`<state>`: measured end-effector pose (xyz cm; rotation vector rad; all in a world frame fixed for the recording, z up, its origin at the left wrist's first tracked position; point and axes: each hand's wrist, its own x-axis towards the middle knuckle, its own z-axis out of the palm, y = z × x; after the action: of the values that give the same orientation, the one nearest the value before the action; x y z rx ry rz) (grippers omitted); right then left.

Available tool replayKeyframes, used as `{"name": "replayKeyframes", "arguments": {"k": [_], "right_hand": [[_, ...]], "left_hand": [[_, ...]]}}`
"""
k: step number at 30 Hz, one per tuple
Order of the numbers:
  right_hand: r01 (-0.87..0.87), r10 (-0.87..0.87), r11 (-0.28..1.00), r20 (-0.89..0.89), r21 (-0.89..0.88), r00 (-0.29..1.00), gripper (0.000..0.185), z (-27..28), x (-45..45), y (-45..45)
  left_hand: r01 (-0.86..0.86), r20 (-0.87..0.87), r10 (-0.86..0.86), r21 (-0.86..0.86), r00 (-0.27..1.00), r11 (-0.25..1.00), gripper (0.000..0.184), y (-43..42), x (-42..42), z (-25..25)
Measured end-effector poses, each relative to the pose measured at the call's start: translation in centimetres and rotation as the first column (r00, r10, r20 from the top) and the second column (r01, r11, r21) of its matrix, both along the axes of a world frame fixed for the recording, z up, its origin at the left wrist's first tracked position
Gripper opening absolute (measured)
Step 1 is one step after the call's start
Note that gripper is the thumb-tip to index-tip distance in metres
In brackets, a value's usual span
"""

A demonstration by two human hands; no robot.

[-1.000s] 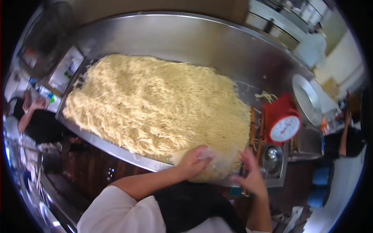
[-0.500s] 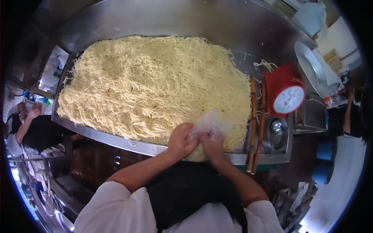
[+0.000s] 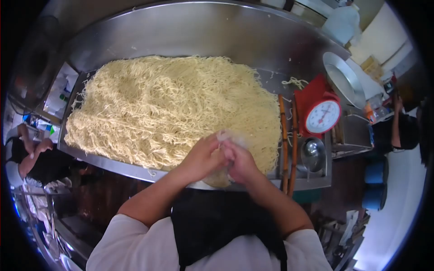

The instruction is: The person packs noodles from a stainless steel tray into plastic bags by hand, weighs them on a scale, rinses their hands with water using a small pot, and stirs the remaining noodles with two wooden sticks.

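A broad heap of pale yellow noodles covers most of the metal tray in front of me. At its near edge, both hands meet around the gathered neck of a clear plastic bag, whose full, yellowish body hangs just below them against the tray's front rim. My left hand is closed at the neck from the left. From the right, my right hand pinches the same twisted plastic. A blurred end of the plastic sticks up above the fingers, and the exact finger contact is partly hidden.
Two brown sticks lie at the tray's right side, beside a red dial scale with a metal pan. A metal bowl sits near them. Other people stand at far left and far right.
My hands have shifted slightly left and closed in around the bag's neck; the loose plastic top looks smaller and more bunched. The view has moved, so the scale and sticks appear further left.
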<state>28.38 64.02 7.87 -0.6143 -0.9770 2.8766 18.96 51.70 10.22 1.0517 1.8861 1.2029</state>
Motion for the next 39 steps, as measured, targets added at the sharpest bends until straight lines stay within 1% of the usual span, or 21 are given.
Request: {"name": "replayKeyframes", "arguments": {"k": [3,4,7,8,10,13,14,16,19,22,24,25,27,28,31,32,33,35,36,37,39], "right_hand": [[0.137,-0.104,0.921,0.110,-0.364,0.988,0.027,-0.1,-0.1,0.6],[0.095,-0.047,0.919,0.132,-0.382,0.990,0.028,-0.9,-0.3,-0.1],[-0.058,0.019,0.874,0.084,0.483,0.996,0.032,3.4,0.3,-3.6],[-0.157,0.082,0.812,0.157,0.562,0.984,0.030,4.2,1.1,-3.7],[-0.350,0.179,0.641,0.310,0.683,0.934,0.026,5.3,3.2,-2.6],[-0.198,0.042,0.871,0.332,0.451,0.942,0.027,5.1,4.7,-1.2],[-0.117,-0.050,0.813,0.269,0.570,0.962,0.028,4.4,5.1,-1.3],[0.059,-0.214,0.645,0.106,0.762,0.971,0.034,2.4,5.8,-1.4],[-0.259,0.116,-0.193,0.284,0.946,0.952,0.037,1.0,7.6,0.5],[-0.692,0.277,0.120,0.645,0.712,0.712,0.034,2.8,6.1,0.8],[-0.631,0.334,0.609,0.567,0.480,0.753,0.032,1.9,5.7,1.3],[-0.543,0.346,0.787,0.521,0.291,0.780,0.032,1.5,5.4,1.3],[-0.661,0.495,0.631,0.445,0.406,0.746,0.031,3.7,4.0,-0.6],[-0.694,0.565,0.541,0.406,0.475,0.718,0.031,4.8,3.4,-1.3],[-0.495,0.447,0.066,0.418,0.867,0.791,0.032,5.1,4.7,-2.7],[-0.500,0.445,0.076,0.419,0.863,0.792,0.030,4.5,5.2,-2.3],[-0.421,0.367,0.055,0.374,0.905,0.851,0.030,3.1,5.2,-1.8],[-0.262,0.216,-0.004,0.257,0.965,0.942,0.030,1.5,4.8,-1.3],[-0.332,0.106,0.155,0.318,0.930,0.942,0.029,2.0,4.0,-0.9],[-0.289,0.051,0.542,0.312,0.789,0.949,0.027,1.5,3.2,-1.1],[0.001,-0.060,0.986,0.351,0.167,0.934,0.025,-1.0,1.7,-1.1]], "left_hand": [[-0.125,-0.680,0.102,0.015,0.726,0.992,0.033,-0.1,3.2,-1.5],[-0.137,-0.679,0.101,0.002,0.727,0.991,0.037,0.1,3.1,-2.8],[0.015,-0.496,-0.001,0.024,0.868,1.000,0.040,-0.8,2.2,-10.3],[0.071,-0.346,-0.070,-0.010,0.936,0.997,0.041,0.2,0.5,-9.4],[0.032,-0.533,-0.125,-0.182,0.837,0.983,0.043,0.5,1.1,-5.4],[-0.066,-0.730,-0.109,-0.207,0.675,0.976,0.054,0.7,3.0,-4.8],[-0.092,-0.762,-0.102,-0.208,0.640,0.974,0.056,0.9,3.4,-5.1],[-0.120,-0.780,-0.093,-0.211,0.618,0.970,0.058,0.8,3.4,-5.1],[-0.113,-0.745,-0.079,-0.203,0.662,0.973,0.054,0.6,3.0,-3.8],[-0.041,-0.646,-0.071,-0.157,0.760,0.987,0.041,-1.4,2.2,-1.1],[0.022,-0.484,-0.066,-0.097,0.873,0.995,0.030,-3.5,1.1,0.2],[0.021,-0.039,-0.029,-0.188,0.999,0.982,0.026,-3.5,1.2,0.1],[0.116,0.756,0.185,-0.327,0.628,0.938,0.023,-3.5,1.6,0.0],[0.103,0.822,0.230,-0.328,0.521,0.939,0.026,-2.7,2.0,1.5],[0.005,0.523,0.145,-0.276,0.840,0.961,0.029,-2.2,1.1,-2.1],[0.012,0.202,0.029,-0.202,0.979,0.979,0.025,-2.4,1.0,-1.9],[0.043,-0.154,-0.064,-0.135,0.986,0.990,0.021,-2.4,0.5,-1.4],[0.156,-0.771,-0.148,-0.065,0.619,0.986,0.017,-2.1,-0.1,0.6],[0.163,-0.775,-0.107,-0.006,0.623,0.987,0.012,-1.9,-0.1,0.2],[0.137,-0.748,-0.073,0.024,0.659,0.990,0.014,-1.7,-0.2,-0.7],[0.104,-0.695,-0.020,0.080,0.719,0.991,0.019,-1.1,-0.4,-2.2]]}}
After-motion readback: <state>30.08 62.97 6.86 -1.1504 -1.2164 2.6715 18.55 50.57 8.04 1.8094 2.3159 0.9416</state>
